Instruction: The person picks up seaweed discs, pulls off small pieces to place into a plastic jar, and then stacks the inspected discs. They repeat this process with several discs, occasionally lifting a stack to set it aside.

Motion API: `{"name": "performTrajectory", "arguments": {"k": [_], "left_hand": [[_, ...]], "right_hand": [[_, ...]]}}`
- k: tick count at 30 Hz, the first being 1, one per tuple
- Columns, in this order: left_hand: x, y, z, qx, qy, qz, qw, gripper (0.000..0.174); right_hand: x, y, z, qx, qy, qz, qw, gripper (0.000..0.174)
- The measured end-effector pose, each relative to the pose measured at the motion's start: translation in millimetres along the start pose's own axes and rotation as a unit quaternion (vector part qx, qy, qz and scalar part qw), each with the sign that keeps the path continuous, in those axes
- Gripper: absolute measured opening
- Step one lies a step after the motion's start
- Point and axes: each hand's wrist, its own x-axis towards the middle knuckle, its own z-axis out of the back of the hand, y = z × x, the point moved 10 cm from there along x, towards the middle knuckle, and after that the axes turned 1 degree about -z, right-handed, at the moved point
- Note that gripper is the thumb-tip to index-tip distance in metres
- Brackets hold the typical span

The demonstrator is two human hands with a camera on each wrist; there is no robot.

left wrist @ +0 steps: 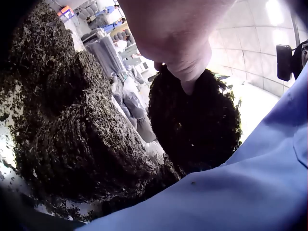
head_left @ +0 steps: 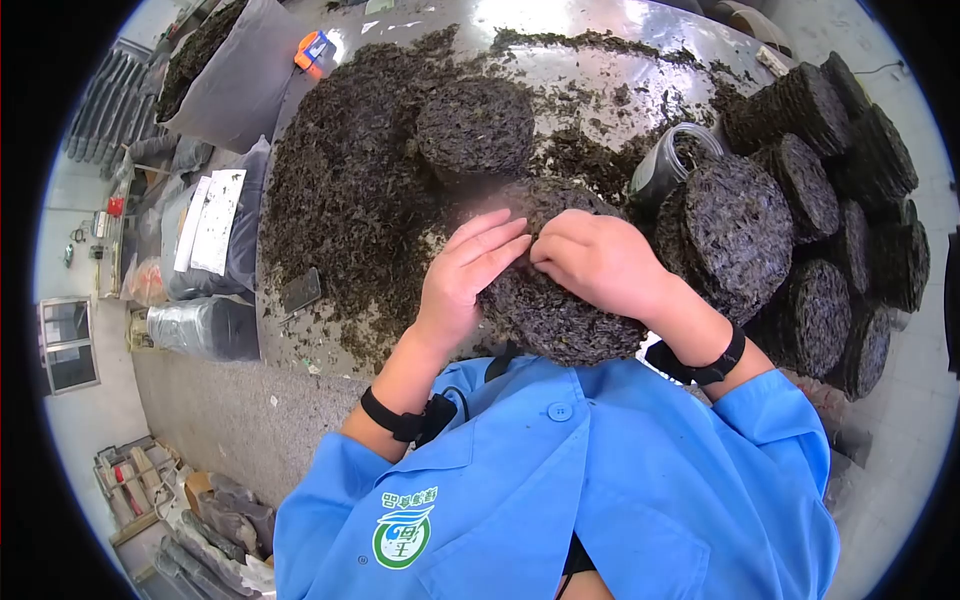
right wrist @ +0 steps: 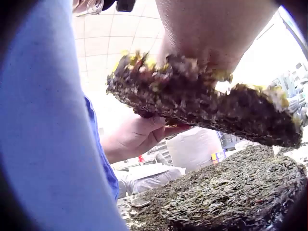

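A round, flat disc of dark dried seaweed (head_left: 572,322) lies under both hands, close to the blue shirt. My left hand (head_left: 468,268) holds its left side with fairly straight fingers. Bent fingers of my right hand (head_left: 598,262) grip it near the middle. The left wrist view has the disc (left wrist: 195,122) dark below the left hand (left wrist: 175,38). Seen edge-on in the right wrist view, the disc (right wrist: 192,103) is raised and tilted, between the right hand (right wrist: 211,31) above and the left hand (right wrist: 139,135) below. Some fingertips are hidden.
Loose seaweed (head_left: 340,180) covers the table's left part, with a round seaweed stack (head_left: 475,130) beside it. Several seaweed discs (head_left: 735,235) are piled at the right, near a clear container (head_left: 658,168). A phone-like object (head_left: 301,290) lies at the left edge.
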Motion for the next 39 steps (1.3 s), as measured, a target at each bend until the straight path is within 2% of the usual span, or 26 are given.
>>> {"name": "performTrajectory", "arguments": {"k": [4,6,7,8,9,10,12,13,14,15,16,18,20,21,22,25,27,29,31,34,36,37,38,39], "left_hand": [[3.6,-0.2,6.7,0.009,-0.013,0.004,1.0,0.03],[1.8,7.0,10.2,0.006,-0.017,0.013,1.0,0.031],[1.0,13.6,12.5,0.002,-0.021,0.031,0.999,0.032],[-0.8,19.4,14.0,-0.002,-0.026,0.049,0.998,0.034],[-9.1,33.8,14.1,-0.086,-0.044,0.116,0.989,0.029],[-33.5,61.0,-6.0,-0.318,-0.055,0.382,0.866,0.023],[-45.4,75.0,-12.7,-0.408,-0.13,0.401,0.809,0.026],[-42.0,75.1,-12.1,-0.408,-0.136,0.396,0.811,0.026],[-46.7,75.2,-19.0,-0.473,-0.154,0.415,0.761,0.03],[-52.9,73.3,-26.4,-0.534,-0.166,0.434,0.706,0.034],[-54.7,72.7,-26.9,-0.532,-0.164,0.435,0.708,0.034],[-56.2,69.7,-39.1,-0.58,-0.142,0.447,0.667,0.04],[-52.1,64.3,-41.8,-0.578,-0.14,0.438,0.674,0.042],[-53.5,62.9,-46.4,-0.588,-0.135,0.442,0.664,0.043],[-54.5,61.1,-50.1,-0.597,-0.131,0.446,0.654,0.045],[-52.9,53.9,-51.1,-0.586,-0.118,0.446,0.666,0.048],[-55.7,51.7,-55.2,-0.584,-0.1,0.449,0.669,0.048],[-57.8,49.5,-55.8,-0.582,-0.085,0.451,0.671,0.048],[-51.7,37.5,-54.7,-0.673,-0.081,0.41,0.61,0.048],[-42.1,26.7,-47.4,-0.71,-0.092,0.382,0.584,0.05],[-46.9,29.7,-48.6,-0.688,-0.097,0.412,0.59,0.051],[-51.8,32.7,-51.0,-0.666,-0.098,0.442,0.593,0.053],[-50.7,31.7,-52.1,-0.665,-0.098,0.443,0.593,0.053],[-39.9,23.1,-50.4,-0.7,-0.086,0.389,0.592,0.058]], "right_hand": [[-3.7,-27.1,65.8,-0.001,-0.119,-0.102,0.988,0.011],[-12.7,-48.7,106.3,-0.085,-0.179,-0.121,0.973,0.01],[-17.1,-67.5,125.6,-0.108,-0.187,-0.172,0.961,0.01],[-21.6,-86.5,140.4,-0.172,-0.188,-0.178,0.95,0.009],[-24.8,-112.0,148.6,-0.241,-0.166,-0.211,0.933,0.01],[-36.7,-147.3,147.5,-0.306,-0.132,-0.218,0.917,0.012],[-55.1,-168.6,146.6,-0.356,-0.107,-0.225,0.901,0.016],[-44.0,-158.5,151.5,-0.359,-0.11,-0.218,0.901,0.016],[-46.8,-165.2,146.2,-0.191,-0.09,-0.328,0.921,0.02],[-57.6,-167.8,126.2,-0.013,-0.066,-0.43,0.9,0.024],[-59.4,-162.3,104.9,0.132,-0.068,-0.43,0.891,0.034],[-62.0,-140.5,68.3,0.35,-0.116,-0.408,0.835,0.044],[-70.7,-115.9,42.4,0.406,-0.105,-0.457,0.785,0.05],[-76.6,-116.4,25.4,0.446,-0.125,-0.454,0.761,0.048],[-75.6,-108.0,17.5,0.546,-0.125,-0.409,0.72,0.04],[-84.1,-102.7,23.0,0.534,-0.148,-0.404,0.728,0.031],[-88.0,-100.6,31.5,0.465,-0.143,-0.385,0.785,0.027],[-94.3,-102.2,34.4,0.455,-0.159,-0.384,0.787,0.026],[-99.5,-104.1,34.6,0.448,-0.174,-0.382,0.789,0.024],[-104.0,-103.9,26.7,0.486,-0.193,-0.378,0.764,0.024],[-106.4,-104.3,22.4,0.477,-0.207,-0.392,0.759,0.023],[-111.2,-108.0,20.6,0.467,-0.208,-0.405,0.758,0.031],[-114.1,-109.1,25.4,0.467,-0.209,-0.405,0.758,0.031],[-123.8,-113.4,37.6,0.436,-0.225,-0.432,0.757,0.037]]}}
